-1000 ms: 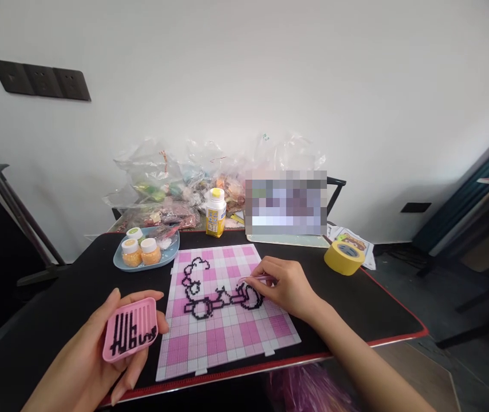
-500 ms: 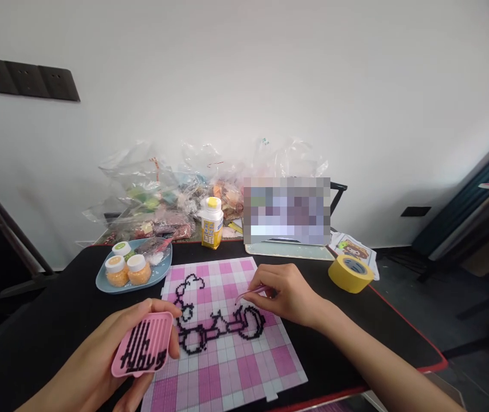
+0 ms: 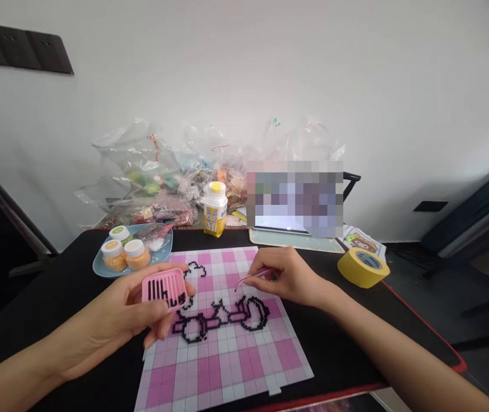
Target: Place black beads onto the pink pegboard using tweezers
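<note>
A small pink ridged tray [image 3: 171, 281] with rows of black beads is gripped in my left hand [image 3: 135, 312], thumb along its near edge. It is held over the left side of a pink-and-white checkered pegboard [image 3: 223, 366]. My right hand [image 3: 285, 277] pinches pink tweezers [image 3: 251, 276], their curved tip just above the board. At that tip is a tiny dark spot, seemingly a black bead. Black beads form an outline [image 3: 227, 317] across the board's middle and upper left; the tray and left hand cover part of it.
A blue plate [image 3: 102, 269] with bead jars [image 3: 137, 254] stands at the left. Behind are a white-and-yellow bottle [image 3: 215, 212], plastic bags [image 3: 145, 177] and a blurred tablet screen [image 3: 294, 200]. Yellow tape [image 3: 358, 269] lies at the right, by printed pictures [image 3: 365, 237].
My left hand has raised the bead tray up and to the right, over the board's left edge. The right hand with the tweezers stays nearly in place. The camera view has shifted slightly.
</note>
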{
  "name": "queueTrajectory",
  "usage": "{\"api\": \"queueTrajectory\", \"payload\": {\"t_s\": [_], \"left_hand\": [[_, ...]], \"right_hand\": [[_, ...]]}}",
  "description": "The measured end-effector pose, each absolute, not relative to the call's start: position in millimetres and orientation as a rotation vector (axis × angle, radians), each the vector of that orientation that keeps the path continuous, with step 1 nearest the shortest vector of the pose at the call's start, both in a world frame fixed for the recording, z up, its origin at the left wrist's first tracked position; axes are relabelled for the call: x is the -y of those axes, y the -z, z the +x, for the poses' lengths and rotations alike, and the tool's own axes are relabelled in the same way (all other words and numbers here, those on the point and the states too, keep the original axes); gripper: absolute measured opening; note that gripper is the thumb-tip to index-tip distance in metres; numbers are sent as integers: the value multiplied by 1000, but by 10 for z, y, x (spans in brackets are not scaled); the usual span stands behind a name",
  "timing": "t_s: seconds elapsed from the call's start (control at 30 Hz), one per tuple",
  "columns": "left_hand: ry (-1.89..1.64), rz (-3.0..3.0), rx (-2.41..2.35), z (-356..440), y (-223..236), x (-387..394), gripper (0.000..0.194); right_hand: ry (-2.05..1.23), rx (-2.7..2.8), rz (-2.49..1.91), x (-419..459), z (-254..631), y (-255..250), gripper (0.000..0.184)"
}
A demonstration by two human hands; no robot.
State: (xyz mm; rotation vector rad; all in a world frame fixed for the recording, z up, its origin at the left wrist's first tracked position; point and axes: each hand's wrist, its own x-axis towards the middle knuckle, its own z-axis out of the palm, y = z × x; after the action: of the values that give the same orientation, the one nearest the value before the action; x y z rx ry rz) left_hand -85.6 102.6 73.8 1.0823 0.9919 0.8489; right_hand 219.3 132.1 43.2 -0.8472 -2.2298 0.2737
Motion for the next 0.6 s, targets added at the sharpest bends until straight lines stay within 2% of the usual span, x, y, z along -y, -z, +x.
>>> {"api": "queueTrajectory", "payload": {"t_s": [0.07,0.1,0.43,0.6], "left_hand": [[-836,1160,-1034,-802,-781,-986,59],[-823,1171,-1052,-766,-806,-963,59],[-902,1572,-1153,-489,-766,-1017,35],[-874,1627,-1164,-512,-695,-1037,34]], "right_hand": [[-331,2211,-875,-1316,2237,-399,32],[-358,2211,-883,-1319,2257,-372,32],[-345,2198,-885,-1325,2256,-213,27],[-270,2228,-896,-1302,2227,-223,25]]}}
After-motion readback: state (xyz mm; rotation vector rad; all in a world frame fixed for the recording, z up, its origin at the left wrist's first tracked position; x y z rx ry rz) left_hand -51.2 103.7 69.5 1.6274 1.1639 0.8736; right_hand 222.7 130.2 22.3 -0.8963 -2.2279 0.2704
